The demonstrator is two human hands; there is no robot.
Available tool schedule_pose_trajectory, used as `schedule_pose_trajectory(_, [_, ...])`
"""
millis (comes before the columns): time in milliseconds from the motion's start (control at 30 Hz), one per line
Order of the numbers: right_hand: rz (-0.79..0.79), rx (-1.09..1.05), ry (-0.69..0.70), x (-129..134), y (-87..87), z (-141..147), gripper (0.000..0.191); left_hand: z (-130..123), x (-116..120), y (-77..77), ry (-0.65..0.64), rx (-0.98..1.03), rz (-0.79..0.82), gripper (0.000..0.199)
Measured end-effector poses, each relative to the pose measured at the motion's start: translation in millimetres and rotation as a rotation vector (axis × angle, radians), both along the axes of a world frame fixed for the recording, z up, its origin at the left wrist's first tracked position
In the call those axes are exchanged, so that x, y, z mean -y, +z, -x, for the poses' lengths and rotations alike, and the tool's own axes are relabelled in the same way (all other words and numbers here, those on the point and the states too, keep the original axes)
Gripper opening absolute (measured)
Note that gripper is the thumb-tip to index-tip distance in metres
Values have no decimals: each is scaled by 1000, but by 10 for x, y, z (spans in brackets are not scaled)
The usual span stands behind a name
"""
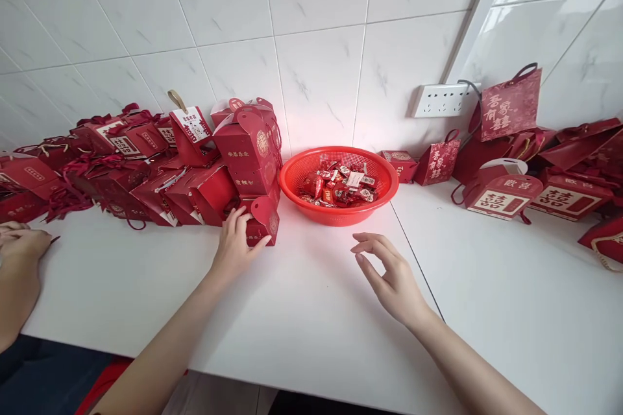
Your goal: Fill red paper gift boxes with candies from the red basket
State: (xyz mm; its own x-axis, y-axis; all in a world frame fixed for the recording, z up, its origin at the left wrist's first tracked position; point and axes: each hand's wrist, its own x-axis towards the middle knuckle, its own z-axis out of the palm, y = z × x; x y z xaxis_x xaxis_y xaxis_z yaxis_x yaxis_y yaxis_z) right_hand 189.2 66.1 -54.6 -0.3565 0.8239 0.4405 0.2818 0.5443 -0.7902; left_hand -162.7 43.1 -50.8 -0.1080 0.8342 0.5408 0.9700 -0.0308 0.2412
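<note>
My left hand (233,243) grips a small red gift box (265,220), with its fingers over the box's left side and its thumb at the front. This box stands on the table at the foot of a stack of similar red boxes (248,149). Right of the stack sits a red plastic basket (341,213) holding many wrapped candies (341,185). My right hand (389,275) is held over the table in front of the basket, fingers curved and apart, with nothing in it.
Red gift boxes and bags with ribbons (131,142) are heaped along the wall at left. More gift boxes (506,194) stand at right, below a power strip (442,100). Another person's hands (22,243) rest at the far left of the white table (311,311).
</note>
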Motion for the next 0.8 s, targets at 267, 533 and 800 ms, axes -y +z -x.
schedule_pose_trajectory(267, [5, 13, 29, -13, -40, 32, 15, -164, -113, 146, -46, -248, -41, 61])
schedule_pose_trajectory(533, [1, 27, 50, 3, 5, 19, 15, 123, -236, 54, -19, -248, -20, 44])
schedule_pose_trajectory(800, [-40, 52, 76, -4, 171, -8, 17, -172, -31, 394, -61, -187, 12, 56])
